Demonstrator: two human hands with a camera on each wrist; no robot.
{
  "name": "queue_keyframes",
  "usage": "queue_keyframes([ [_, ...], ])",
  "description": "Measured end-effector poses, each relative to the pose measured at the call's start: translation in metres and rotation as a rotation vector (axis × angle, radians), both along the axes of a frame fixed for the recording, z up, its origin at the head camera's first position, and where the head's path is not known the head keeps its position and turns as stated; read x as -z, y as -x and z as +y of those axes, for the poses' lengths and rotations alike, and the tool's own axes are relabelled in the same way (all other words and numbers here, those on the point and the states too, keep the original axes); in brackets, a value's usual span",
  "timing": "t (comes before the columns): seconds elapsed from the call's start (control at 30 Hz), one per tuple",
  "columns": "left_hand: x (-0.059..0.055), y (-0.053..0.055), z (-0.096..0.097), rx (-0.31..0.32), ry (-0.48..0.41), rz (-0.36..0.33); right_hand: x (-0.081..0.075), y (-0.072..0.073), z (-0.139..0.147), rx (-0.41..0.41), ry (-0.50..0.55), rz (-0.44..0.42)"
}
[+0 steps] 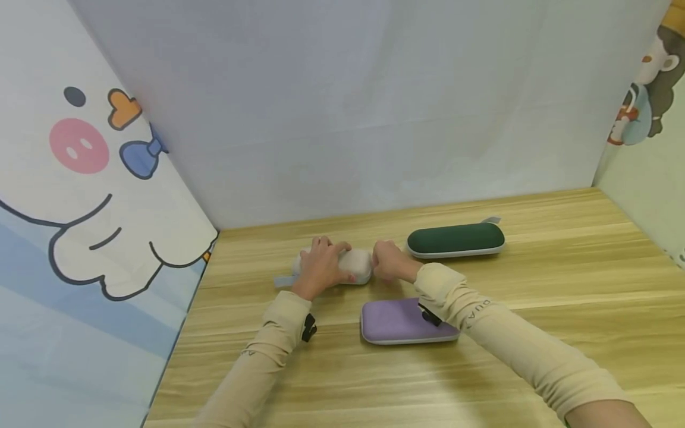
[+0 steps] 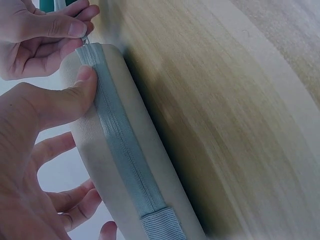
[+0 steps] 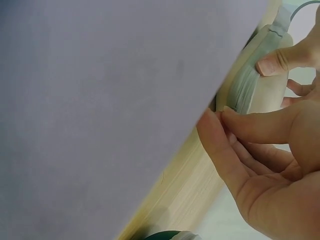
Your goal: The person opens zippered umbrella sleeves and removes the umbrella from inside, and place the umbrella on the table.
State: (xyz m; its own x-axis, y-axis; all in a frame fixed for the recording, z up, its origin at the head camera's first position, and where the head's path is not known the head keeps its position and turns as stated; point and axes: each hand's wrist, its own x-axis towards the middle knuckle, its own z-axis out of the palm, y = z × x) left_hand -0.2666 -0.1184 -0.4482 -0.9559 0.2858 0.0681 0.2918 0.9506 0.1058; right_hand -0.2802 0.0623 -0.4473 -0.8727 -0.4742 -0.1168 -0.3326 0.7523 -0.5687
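A beige zip case [image 1: 357, 263] with a pale blue-grey zipper [image 2: 120, 125] lies on the wooden table. My left hand [image 1: 323, 266] holds it from above, its thumb pressing beside the zipper near the right end and its fingers spread over the far side. At that right end my right hand [image 1: 390, 260] pinches the small zipper pull [image 2: 86, 40] between thumb and forefinger. The zipper looks closed along the stretch seen in the left wrist view. A ribbed fabric tab [image 2: 163, 226] sits at the case's left end.
Under the right forearm lies a purple case [image 1: 393, 321], which fills much of the right wrist view. A dark green case [image 1: 455, 239] with a grey tab lies farther back on the right. A pale cloth wall [image 1: 374, 119] stands behind the table [image 1: 562, 255], with printed cartoon panels at both sides.
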Motion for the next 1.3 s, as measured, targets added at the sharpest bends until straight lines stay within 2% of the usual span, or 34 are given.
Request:
queue_keyframes([
  [0.43, -0.002, -0.002, 0.003, -0.032, 0.011, 0.030, -0.002, -0.001, -0.001, -0.024, 0.008, 0.008],
  [0.93, 0.003, -0.003, 0.005, -0.065, -0.023, 0.039, -0.002, -0.005, -0.001, -0.056, 0.029, 0.031],
  [1.1, 0.004, -0.004, 0.004, -0.060, -0.030, 0.049, -0.002, -0.007, -0.002, -0.091, 0.045, 0.030],
  [1.3, 0.009, -0.002, -0.008, -0.034, -0.098, 0.074, -0.002, -0.011, -0.004, -0.056, 0.037, 0.041],
])
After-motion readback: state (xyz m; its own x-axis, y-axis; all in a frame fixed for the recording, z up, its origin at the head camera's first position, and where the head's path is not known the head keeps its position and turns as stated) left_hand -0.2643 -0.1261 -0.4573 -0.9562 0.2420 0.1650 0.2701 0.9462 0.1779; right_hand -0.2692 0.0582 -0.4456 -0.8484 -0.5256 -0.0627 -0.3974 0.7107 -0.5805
